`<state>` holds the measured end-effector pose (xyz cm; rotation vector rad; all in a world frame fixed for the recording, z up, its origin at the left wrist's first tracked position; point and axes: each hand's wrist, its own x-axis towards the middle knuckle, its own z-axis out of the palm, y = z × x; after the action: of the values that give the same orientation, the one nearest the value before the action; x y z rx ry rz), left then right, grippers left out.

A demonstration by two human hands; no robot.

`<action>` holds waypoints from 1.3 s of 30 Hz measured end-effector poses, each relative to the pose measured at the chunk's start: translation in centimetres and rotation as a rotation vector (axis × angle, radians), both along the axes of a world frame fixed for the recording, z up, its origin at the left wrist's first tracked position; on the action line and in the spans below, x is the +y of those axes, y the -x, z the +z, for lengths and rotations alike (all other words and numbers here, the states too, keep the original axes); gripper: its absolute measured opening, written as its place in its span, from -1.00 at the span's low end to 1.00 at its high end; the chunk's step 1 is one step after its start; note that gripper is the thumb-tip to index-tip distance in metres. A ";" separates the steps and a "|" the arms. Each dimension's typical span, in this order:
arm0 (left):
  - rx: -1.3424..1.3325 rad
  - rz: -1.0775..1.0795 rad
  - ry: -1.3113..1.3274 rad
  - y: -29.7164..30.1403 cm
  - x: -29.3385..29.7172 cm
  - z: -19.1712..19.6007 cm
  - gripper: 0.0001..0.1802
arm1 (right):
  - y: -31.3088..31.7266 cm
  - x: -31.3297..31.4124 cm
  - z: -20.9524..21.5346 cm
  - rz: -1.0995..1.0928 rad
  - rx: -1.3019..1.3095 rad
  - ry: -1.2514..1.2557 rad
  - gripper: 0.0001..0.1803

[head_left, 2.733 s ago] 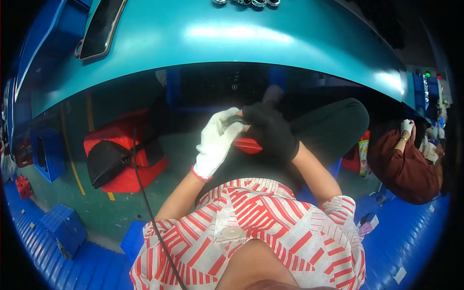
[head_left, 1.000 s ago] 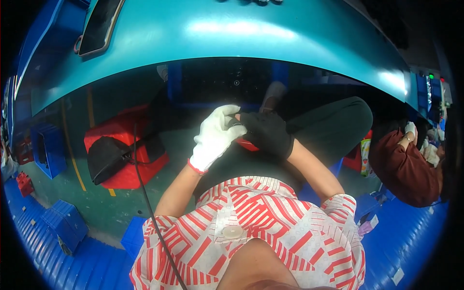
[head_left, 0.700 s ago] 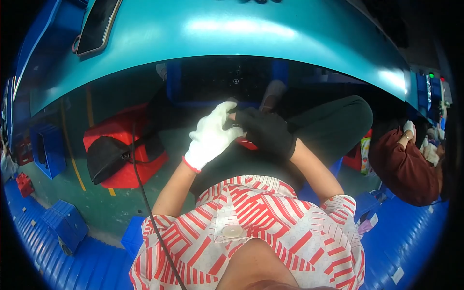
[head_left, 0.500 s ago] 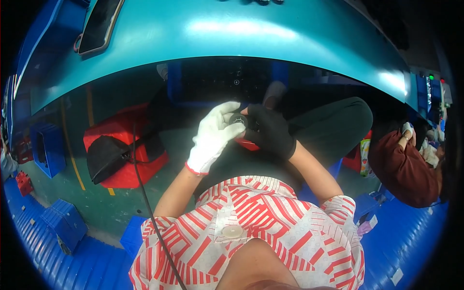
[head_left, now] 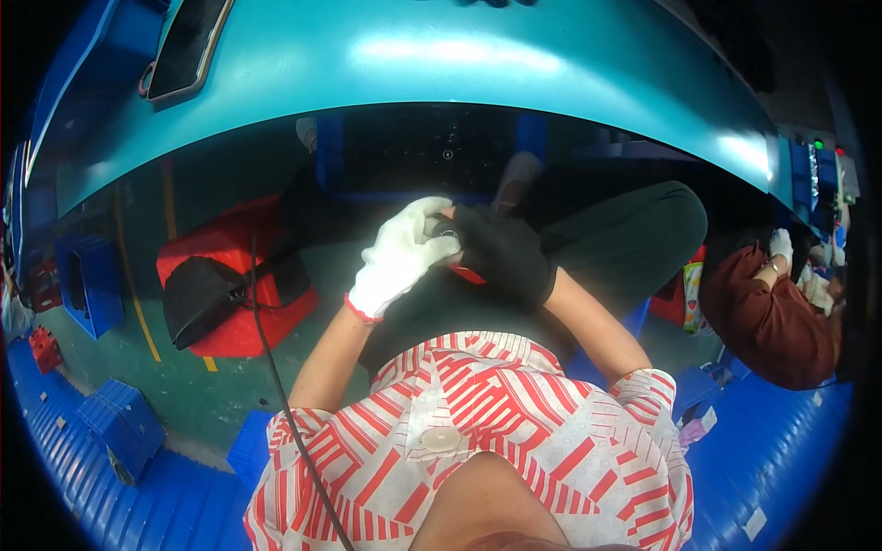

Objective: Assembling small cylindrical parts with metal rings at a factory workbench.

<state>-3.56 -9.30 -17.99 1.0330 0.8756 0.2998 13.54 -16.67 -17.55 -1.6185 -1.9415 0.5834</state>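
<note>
In a white glove with a red cuff, my left hand (head_left: 401, 253) has its fingers and thumb curled round the left side of a small dark round part (head_left: 447, 233). A pale ring shows on the part's top face. My right hand (head_left: 503, 250), in a black glove that leaves a fingertip bare, closes on the part from the other side. The two hands meet in front of my body, above my lap. Most of the part is hidden between the fingers, so its exact kind cannot be made out.
A teal tabletop (head_left: 441, 60) curves ahead, with a phone (head_left: 190, 48) at its far left. Under it stands a blue bin (head_left: 329, 174) with dark contents. To the left are a red seat (head_left: 243, 338) with a black bag (head_left: 197, 298) and a hanging cable (head_left: 273, 367). Another person (head_left: 767, 321) sits at right.
My right hand has shifted slightly left and covers more of the round part. My left hand stays round it, having moved a little left.
</note>
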 end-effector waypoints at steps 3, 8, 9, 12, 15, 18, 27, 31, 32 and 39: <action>0.040 -0.065 -0.152 0.2 0.3 0.0 -0.39 | -0.7 0.3 0.3 0.114 0.130 0.222 -0.54; -0.174 0.173 0.160 -0.7 -1.3 0.3 -0.41 | -0.6 0.2 0.0 -0.039 0.207 0.136 -0.50; -0.144 0.186 0.075 -0.8 -1.5 0.4 -0.42 | -0.5 0.4 0.1 -0.037 0.208 0.136 -0.50; -0.099 0.189 -0.047 -0.7 -1.9 0.1 -0.45 | -0.5 0.7 0.4 0.046 0.108 0.077 -0.52; -0.032 0.157 -0.103 -0.5 -1.8 0.0 -0.44 | -0.4 0.7 0.0 0.065 0.047 -0.044 -0.53; -0.056 0.127 -0.076 -0.2 -1.3 -0.1 -0.43 | -0.3 0.4 -0.2 0.048 0.051 -0.045 -0.54; -0.352 0.298 0.157 -0.1 -1.5 0.4 -0.40 | -0.9 -0.1 -0.1 0.005 0.143 -0.082 -0.62; -0.431 0.333 0.358 0.2 -1.7 -0.2 -0.38 | -0.6 -0.6 0.3 0.026 0.105 -0.118 -0.63; -0.516 0.357 0.346 0.2 -1.8 -0.2 -0.38 | -0.5 -0.6 0.5 0.008 0.160 -0.060 -0.61; -0.457 0.360 0.278 -0.2 -2.1 1.1 -0.32 | -0.5 -0.5 0.6 -0.007 0.537 0.167 -0.47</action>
<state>-3.40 -11.41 -16.84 0.5119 0.6570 0.6694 14.05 -17.17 -16.90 -1.3764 -1.5183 1.0761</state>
